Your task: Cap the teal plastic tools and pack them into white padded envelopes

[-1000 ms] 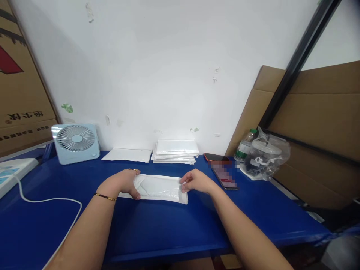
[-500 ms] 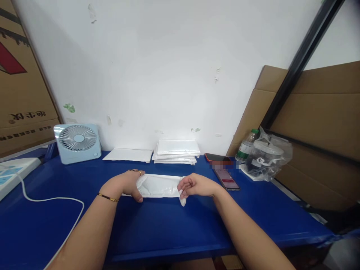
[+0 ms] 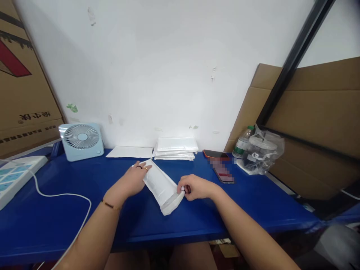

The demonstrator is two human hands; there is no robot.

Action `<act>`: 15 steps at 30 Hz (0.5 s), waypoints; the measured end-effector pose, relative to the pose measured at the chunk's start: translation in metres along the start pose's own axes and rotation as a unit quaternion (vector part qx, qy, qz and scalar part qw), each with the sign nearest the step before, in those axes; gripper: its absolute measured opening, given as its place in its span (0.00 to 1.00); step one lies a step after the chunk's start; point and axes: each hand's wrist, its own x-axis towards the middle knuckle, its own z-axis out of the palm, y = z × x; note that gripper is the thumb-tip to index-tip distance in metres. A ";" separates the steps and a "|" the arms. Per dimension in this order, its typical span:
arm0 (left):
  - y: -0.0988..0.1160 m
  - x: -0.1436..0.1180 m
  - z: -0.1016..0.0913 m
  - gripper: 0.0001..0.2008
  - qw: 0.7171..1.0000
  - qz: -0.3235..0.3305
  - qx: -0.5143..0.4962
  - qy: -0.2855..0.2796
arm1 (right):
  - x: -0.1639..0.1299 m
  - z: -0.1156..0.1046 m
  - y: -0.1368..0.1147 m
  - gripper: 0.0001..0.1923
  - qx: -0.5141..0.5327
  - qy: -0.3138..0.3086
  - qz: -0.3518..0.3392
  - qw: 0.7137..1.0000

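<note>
On the blue table (image 3: 197,221), about midway between its front edge and the wall, a white padded mailer (image 3: 162,186) lies slantwise, its long axis running from far-left to near-right, with the near end pointing toward the person and a little rightward. That near end gapes slightly, and whether anything is inside cannot be told. At the far end the left hand (image 3: 132,181) lies flat with fingers spread over the mailer's edge, pressing rather than closing round it; a ring shows on one finger and a thin bracelet (image 3: 110,204) on the wrist. At the near end the right hand (image 3: 197,187) has its thumb and fingers pinched together on the mailer's corner. Against the wall behind stands a stack of white mailers (image 3: 174,148), with a single flat mailer (image 3: 129,152) just beside it on the left. Further left sits a pale blue desk fan (image 3: 81,141), and a white cable (image 3: 62,195) loops across the table from a white device (image 3: 14,178) at the left edge. To the right lie two phones (image 3: 216,154), and beyond them a clear plastic bag (image 3: 263,152) holds a lidded cup, with a green-capped bottle (image 3: 242,143) just behind. Bare blue surface stretches between the mailer and the front edge, and more to its left up to the cable
</note>
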 end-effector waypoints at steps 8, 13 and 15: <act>0.068 -0.114 0.035 0.13 0.977 0.106 -0.172 0.068 | -0.048 0.033 -0.062 0.07 0.045 0.057 -0.029 0.997; 0.073 -0.125 0.049 0.13 0.975 0.034 -0.201 0.087 | -0.067 0.053 -0.081 0.04 0.077 0.174 0.027 0.981; 0.073 -0.119 0.047 0.15 0.977 -0.013 -0.204 0.069 | -0.066 0.063 -0.083 0.05 0.034 0.264 0.064 0.962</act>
